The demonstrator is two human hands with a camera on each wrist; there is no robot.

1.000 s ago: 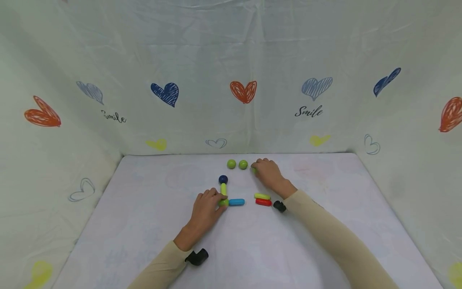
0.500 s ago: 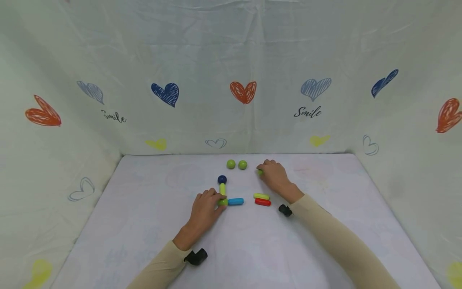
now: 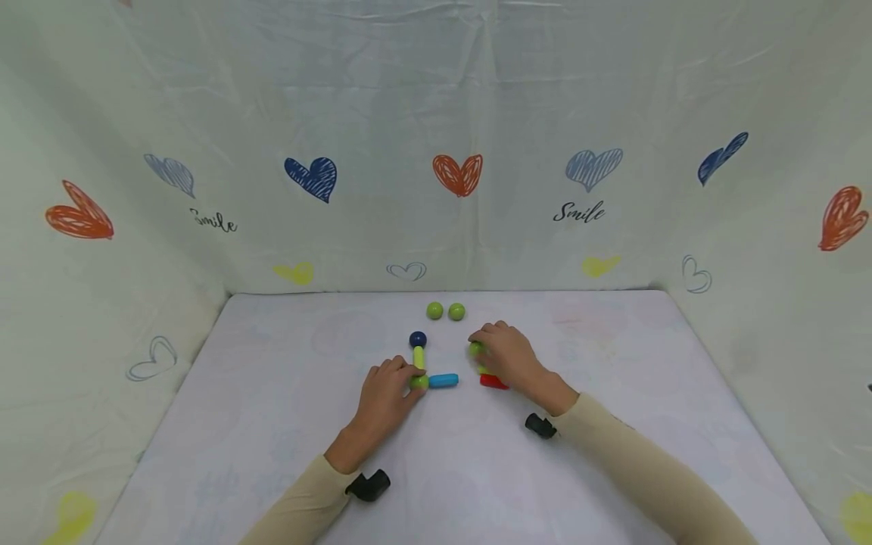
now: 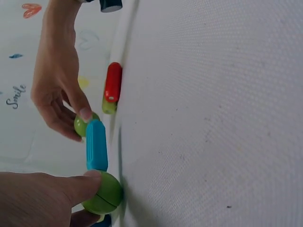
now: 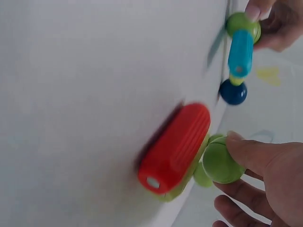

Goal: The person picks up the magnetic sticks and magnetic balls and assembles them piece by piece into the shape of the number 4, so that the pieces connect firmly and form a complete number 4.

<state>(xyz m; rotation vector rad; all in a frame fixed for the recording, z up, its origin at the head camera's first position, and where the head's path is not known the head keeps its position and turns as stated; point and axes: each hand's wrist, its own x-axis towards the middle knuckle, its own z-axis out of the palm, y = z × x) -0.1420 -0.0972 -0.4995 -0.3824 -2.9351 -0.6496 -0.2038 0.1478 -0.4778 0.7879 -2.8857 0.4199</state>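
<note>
My left hand (image 3: 385, 395) pinches a green ball (image 4: 108, 195) between thumb and fingers, low at the table. From that ball a blue rod (image 3: 443, 381) points right and a yellow-green rod (image 3: 418, 357) points away, with a navy ball (image 3: 418, 339) at its far end. Between thumb and fingertips my right hand (image 3: 509, 356) holds another green ball (image 5: 221, 161). This ball is close to a red rod (image 5: 177, 146) and a second yellow-green rod (image 4: 109, 106), which lie side by side. In the head view the right hand partly covers both rods.
Two loose green balls, a left one (image 3: 434, 310) and a right one (image 3: 456, 311), sit near the back edge of the white table (image 3: 286, 424). Behind it hangs a pale curtain (image 3: 368, 227) printed with hearts. Each wrist carries a black camera.
My right hand, with its green ball, has come from near the back edge toward the red and yellow-green rods, now partly covering them. The left hand keeps its hold and place.
</note>
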